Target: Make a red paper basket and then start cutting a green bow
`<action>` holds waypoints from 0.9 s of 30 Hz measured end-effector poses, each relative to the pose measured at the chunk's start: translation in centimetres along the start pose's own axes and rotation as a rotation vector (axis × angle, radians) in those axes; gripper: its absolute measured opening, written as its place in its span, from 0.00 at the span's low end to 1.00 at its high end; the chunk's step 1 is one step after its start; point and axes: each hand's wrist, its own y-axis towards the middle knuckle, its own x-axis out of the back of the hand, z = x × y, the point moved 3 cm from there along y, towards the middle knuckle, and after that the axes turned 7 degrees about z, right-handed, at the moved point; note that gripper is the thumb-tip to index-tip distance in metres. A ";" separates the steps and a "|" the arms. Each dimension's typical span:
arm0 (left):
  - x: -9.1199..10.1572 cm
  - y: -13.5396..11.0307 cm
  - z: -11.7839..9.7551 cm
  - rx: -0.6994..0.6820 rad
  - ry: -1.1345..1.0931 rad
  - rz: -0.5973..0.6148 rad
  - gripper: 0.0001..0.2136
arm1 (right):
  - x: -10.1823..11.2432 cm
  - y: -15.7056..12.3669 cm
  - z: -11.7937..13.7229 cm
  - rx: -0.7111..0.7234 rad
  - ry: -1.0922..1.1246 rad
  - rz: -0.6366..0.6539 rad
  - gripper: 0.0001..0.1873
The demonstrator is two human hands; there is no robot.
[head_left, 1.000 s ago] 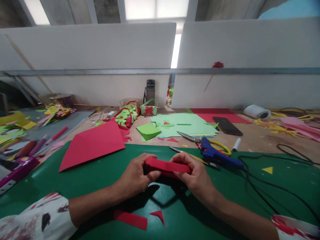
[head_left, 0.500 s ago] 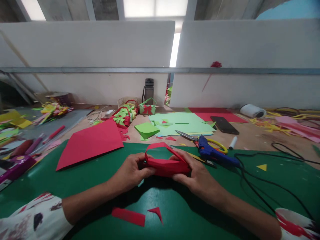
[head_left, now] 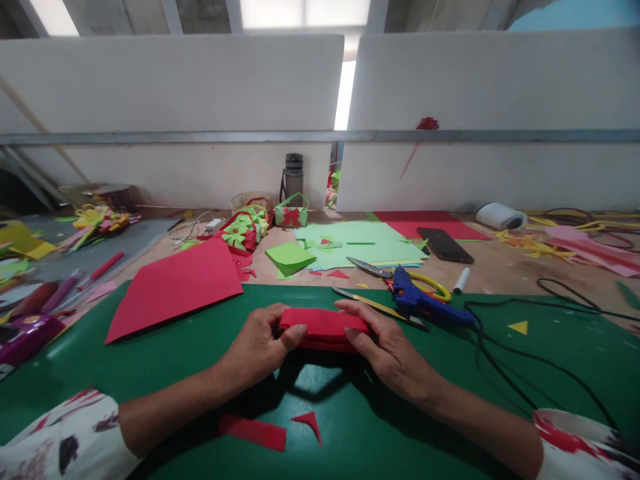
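A small red paper basket (head_left: 325, 324) is held level above the green mat (head_left: 170, 373), a smooth face of it turned up. My left hand (head_left: 267, 337) grips its left end, thumb on the near side. At the right end my right hand (head_left: 383, 340) has its thumb in front and fingers over the top. The basket's handle cannot be made out now; a dark handle-shaped outline shows on the mat below. Nearer to me lie a red paper strip (head_left: 255, 431) and a pointed red scrap (head_left: 311, 424).
Right of my hands lie a cutter knife (head_left: 373, 305), scissors (head_left: 370, 268), and a blue glue gun (head_left: 420, 300) with a black cord. A large red sheet (head_left: 175, 287) is at left. Behind are green sheets (head_left: 360, 243), a phone (head_left: 445, 245), finished paper baskets (head_left: 293, 215) and a bottle (head_left: 294, 175).
The basket has been turned over between my hands: its handle stood up before and no longer shows on top. Both hands keep hold. The view has shifted slightly.
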 end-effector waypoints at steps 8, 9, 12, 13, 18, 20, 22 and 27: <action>0.0 0.4 0.0 -0.009 -0.058 0.005 0.16 | 0.5 0.0 0.3 0.083 -0.038 0.095 0.17; -0.1 0.4 0.1 -0.019 -0.062 0.013 0.15 | 0.7 0.0 0.3 0.073 -0.059 0.111 0.18; -0.2 0.5 0.2 -0.005 -0.080 0.039 0.12 | 1.4 -0.3 0.0 0.002 -0.128 0.128 0.30; -0.2 0.6 0.2 0.002 -0.086 0.047 0.12 | 1.7 -0.4 -0.1 -0.017 -0.146 0.133 0.35; -0.2 0.7 0.1 -0.010 -0.161 0.064 0.13 | 2.9 -0.8 -0.4 -0.065 -0.234 0.098 0.34; -0.2 0.8 0.1 -0.005 -0.170 0.056 0.13 | 3.1 -0.8 -0.4 -0.119 -0.204 0.098 0.28; -0.1 0.9 0.0 0.007 -0.165 0.051 0.13 | 2.9 -0.7 -0.5 -0.152 -0.082 0.131 0.22; -0.3 1.5 0.4 0.060 -0.184 0.114 0.17 | 2.4 0.0 -0.7 -0.117 0.127 0.068 0.19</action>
